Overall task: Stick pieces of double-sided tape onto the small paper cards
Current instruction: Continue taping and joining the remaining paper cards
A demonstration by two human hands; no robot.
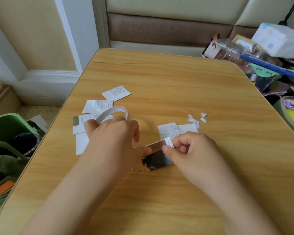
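While the left hand curls round the tape roll and pins the dark card mid-table, the right hand pinches a tape strip at the card's far edge. Printed cards lie near the left table edge; the far half stands open.

L hand: palm down over table, fingers curled, back of hand up.
R hand: fingers curled in, thumb + index pinching.
Arms: both forearms bare, angled in from bottom edge, hands close together.
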